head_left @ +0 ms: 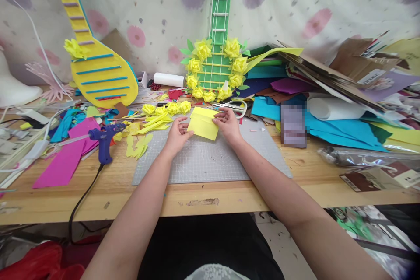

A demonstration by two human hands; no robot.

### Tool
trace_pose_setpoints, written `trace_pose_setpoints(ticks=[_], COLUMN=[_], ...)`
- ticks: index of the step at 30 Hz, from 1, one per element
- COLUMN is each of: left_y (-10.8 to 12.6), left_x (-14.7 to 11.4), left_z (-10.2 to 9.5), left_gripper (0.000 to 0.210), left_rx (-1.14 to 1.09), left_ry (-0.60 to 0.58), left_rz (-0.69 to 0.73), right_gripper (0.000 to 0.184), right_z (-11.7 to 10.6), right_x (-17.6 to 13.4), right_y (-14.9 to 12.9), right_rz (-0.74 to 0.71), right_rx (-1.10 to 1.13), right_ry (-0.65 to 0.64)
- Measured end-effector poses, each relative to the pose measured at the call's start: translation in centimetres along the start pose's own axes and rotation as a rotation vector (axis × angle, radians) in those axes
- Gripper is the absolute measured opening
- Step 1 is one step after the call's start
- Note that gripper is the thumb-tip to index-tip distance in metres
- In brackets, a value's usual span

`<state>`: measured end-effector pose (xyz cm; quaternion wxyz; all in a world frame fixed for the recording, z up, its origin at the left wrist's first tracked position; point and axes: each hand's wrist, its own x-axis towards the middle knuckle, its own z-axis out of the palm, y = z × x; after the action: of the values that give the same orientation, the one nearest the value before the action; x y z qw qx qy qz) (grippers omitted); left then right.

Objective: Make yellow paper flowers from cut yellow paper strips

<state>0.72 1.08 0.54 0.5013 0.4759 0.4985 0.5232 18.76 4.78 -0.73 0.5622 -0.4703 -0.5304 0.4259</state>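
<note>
Between my two hands a folded yellow sheet [204,127], paper or thin foam, is held above a grey cutting mat [213,166]. My left hand [179,136] pinches its left edge, thumb in front. My right hand [228,126] grips the upper right edge with bent fingers. Just behind the sheet lie white-handled scissors [241,107], partly hidden by my right hand. Several yellow paper flowers [172,108] and yellow strips [154,123] lie to the left of it. Cut yellow scraps [138,146] rest at the mat's left edge.
A blue glue gun [105,142] with a black cord stands left. Behind are a yellow lute-shaped craft [101,70] and a green stringed one [218,59] ringed with yellow flowers. Stacked coloured sheets [341,129] and cardboard [348,63] crowd the right; magenta sheets [62,164] lie left.
</note>
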Motion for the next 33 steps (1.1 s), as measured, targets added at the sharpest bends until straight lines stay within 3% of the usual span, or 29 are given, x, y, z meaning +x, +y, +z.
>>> trace_pose_setpoints(ticks=[5,10,12,16,19,23,27,29,31,33], left_y=[0.2,0.1,0.2,0.5,0.8,1.7,1.9,1.4,0.8,0.5], left_x=[-0.1,0.1,0.2,0.5,0.5,0.3,0.4,0.7,1.0,1.3], left_z=[0.0,-0.2,-0.4,-0.6,-0.8,-1.3,-1.5,-1.5,-1.4,-1.5], left_gripper=[0.053,0.043,0.036,0.032,0.038,0.043,0.050,0.049,0.042,0.036], left_rx=[-0.008,0.180,0.238,0.131,0.027,0.002,-0.015,-0.025,-0.071,-0.184], left_ry=[-0.005,-0.080,-0.083,0.101,0.150,-0.008,-0.176,-0.200,-0.087,0.065], left_rz=[-0.073,-0.009,0.023,0.066,0.056,-0.075,-0.274,-0.270,-0.184,-0.120], right_gripper=[0.039,0.034,0.034,0.050,0.049,0.031,0.029,0.027,0.028,0.025], right_z=[0.4,0.9,1.1,1.6,1.7,1.1,0.7,0.3,-0.4,-1.7], right_x=[-0.4,-1.0,-1.2,-1.4,-1.1,0.1,1.7,2.6,3.8,5.0], right_y=[-0.2,-0.6,-0.8,-1.1,-1.1,-2.2,-4.9,-6.2,-6.9,-6.9], right_rz=[-0.028,-0.092,-0.096,0.030,0.145,0.071,0.047,0.054,0.054,0.017], right_rx=[0.007,-0.005,-0.018,0.010,0.056,-0.036,-0.257,-0.348,-0.534,-0.869], right_ry=[-0.180,-0.339,-0.343,-0.281,-0.343,-0.385,-0.687,-0.734,-0.625,-0.330])
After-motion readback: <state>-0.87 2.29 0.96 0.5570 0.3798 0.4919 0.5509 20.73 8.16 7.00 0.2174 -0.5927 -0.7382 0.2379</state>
